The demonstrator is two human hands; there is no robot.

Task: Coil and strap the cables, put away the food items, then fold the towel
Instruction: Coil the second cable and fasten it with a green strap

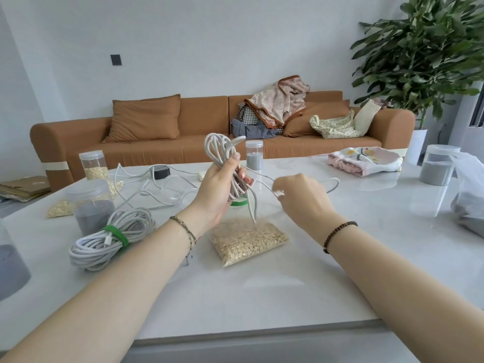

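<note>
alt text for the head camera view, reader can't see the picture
A person's left hand grips a half-coiled white cable above a white table while the right hand pinches its loose length. Below lies a bag of oats; to the left, a finished coil bound with a green strap, and a towel at the far right.

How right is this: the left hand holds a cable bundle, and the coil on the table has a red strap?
Not quite: the head view shows the strap on the coil is green. The left hand does hold a bundle.
</note>
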